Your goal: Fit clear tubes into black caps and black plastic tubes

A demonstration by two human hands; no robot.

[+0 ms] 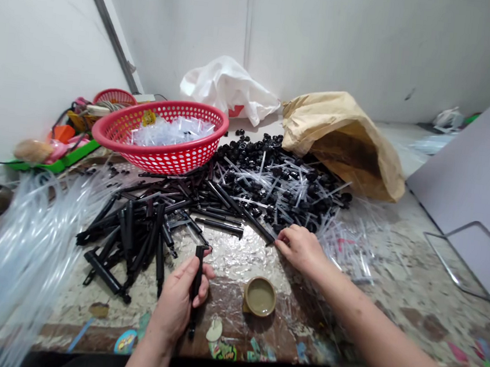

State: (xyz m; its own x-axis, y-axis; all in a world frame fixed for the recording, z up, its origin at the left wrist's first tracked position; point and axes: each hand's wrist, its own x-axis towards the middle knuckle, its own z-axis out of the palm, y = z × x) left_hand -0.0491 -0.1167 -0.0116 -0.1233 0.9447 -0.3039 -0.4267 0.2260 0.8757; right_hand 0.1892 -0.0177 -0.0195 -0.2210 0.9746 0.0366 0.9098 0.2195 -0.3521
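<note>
My left hand (185,287) is wrapped round a black plastic tube (197,278), held upright near the table's front edge. My right hand (298,244) has its fingers pressed together at the near edge of a heap of black caps with clear thin tubes (286,185); what its fingertips hold, if anything, is too small to make out. One long black tube (258,226) ends beside those fingertips. Between the hands stands a small round cup (260,297) with liquid in it. A pile of black tubes (134,236) lies to the left.
Behind the pile sits a red basket (164,154) of clear pieces. A brown paper bag (346,136) lies open at the back, with a white bag (226,88) beside it. Long clear tubes (26,265) cover the left side. A metal wire frame (460,258) stands right.
</note>
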